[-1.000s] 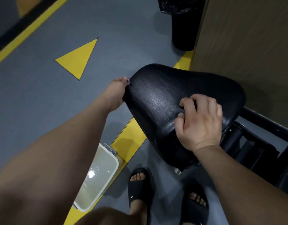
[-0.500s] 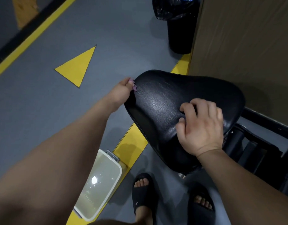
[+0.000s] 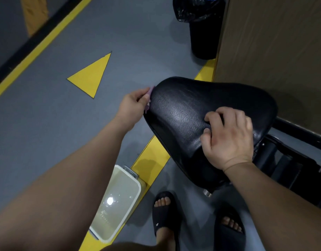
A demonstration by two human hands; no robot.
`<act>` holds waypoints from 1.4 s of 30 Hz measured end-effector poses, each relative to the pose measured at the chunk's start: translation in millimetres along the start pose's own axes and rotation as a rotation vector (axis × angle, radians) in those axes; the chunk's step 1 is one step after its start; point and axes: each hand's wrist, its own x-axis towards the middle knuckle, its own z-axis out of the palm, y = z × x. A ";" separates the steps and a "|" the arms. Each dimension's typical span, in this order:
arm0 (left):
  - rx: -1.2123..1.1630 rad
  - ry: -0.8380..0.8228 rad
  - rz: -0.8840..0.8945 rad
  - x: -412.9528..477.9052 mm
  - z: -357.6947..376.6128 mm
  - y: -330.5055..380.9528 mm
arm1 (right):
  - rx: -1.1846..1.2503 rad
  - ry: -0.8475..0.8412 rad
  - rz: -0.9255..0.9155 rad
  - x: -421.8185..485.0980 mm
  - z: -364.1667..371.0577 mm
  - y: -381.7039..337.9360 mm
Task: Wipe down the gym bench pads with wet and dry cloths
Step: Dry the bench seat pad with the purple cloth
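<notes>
Pinching a pale purple cloth [image 3: 148,99] between thumb and fingers, the left hand [image 3: 132,108] holds it against the left edge of the black seat pad [image 3: 181,109], near the pad's wide rounded end. Only a thin strip of cloth shows between hand and vinyl. The pad is tilted, and its cracked, glossy surface narrows toward the person.

The right hand [image 3: 230,138] lies on the pad's right half. Its fingers are bent at the knuckles, with the tips and thumb on the vinyl, and nothing shows in its grip. Behind that hand, the black machine frame [image 3: 292,160] runs off to the right.

On the grey floor below the left forearm stands a cream plastic tub [image 3: 136,189] with a grey latch on its far end. It holds clear water that mirrors a ceiling light. It sits partly on a yellow floor stripe [image 3: 152,160] that passes under the pad. A yellow triangle [image 3: 91,77] is marked on the floor beyond the left hand.

A black bin [image 3: 203,37] lined with a black bag stands beside a brown wooden panel [image 3: 273,51]. White letters on a blue item at the bin's top are cut off and unreadable.

Both feet wear black slide sandals. The left sandal [image 3: 160,217] bears a small white mark, too small to read, and the right sandal [image 3: 226,234] is just beside it.
</notes>
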 end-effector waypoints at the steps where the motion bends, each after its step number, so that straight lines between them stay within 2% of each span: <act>1: 0.005 -0.027 0.013 -0.5 -2.3 -3.1 | -0.001 -0.003 0.002 0.1 -0.2 -0.3; 3: 0.008 -0.096 -0.012 5.4 -4.8 -7.3 | -0.002 -0.009 0.008 0.5 -0.1 -0.1; 8: -0.107 -0.164 -0.294 40.8 1.1 3.4 | -0.006 0.000 0.010 0.7 0.6 -0.2; 12: -0.061 -0.173 -0.324 59.2 13.3 21.0 | 0.002 -0.001 0.011 1.2 0.9 0.3; 17: 0.050 -0.233 -0.256 79.2 25.5 46.2 | -0.004 0.000 0.004 1.3 0.1 0.8; 22: 0.397 -0.403 -0.009 95.1 57.2 78.6 | -0.012 -0.013 0.005 1.9 0.4 0.2; 28: 0.623 -0.678 0.286 88.2 94.3 97.6 | -0.009 -0.023 0.007 1.2 -1.0 1.5; 30: 0.585 -0.706 0.268 93.2 76.8 87.1 | 0.002 -0.021 0.002 1.4 -0.9 1.4; 32: 0.583 -0.640 0.191 101.9 58.4 74.8 | 0.012 -0.022 0.005 1.7 -1.1 1.6; 35: 0.719 -0.545 0.123 111.0 49.4 75.5 | 0.017 -0.028 0.016 1.7 -0.9 2.0; 38: 0.894 -0.606 0.108 115.8 63.0 90.7 | 0.027 -0.035 0.027 1.6 -1.6 1.6; 40: 1.019 -0.702 0.150 120.2 83.0 97.9 | 0.029 -0.046 0.033 1.2 -1.9 1.5; 42: 1.017 -0.717 0.174 107.1 104.5 112.1 | 0.025 -0.055 0.035 1.0 -2.1 1.8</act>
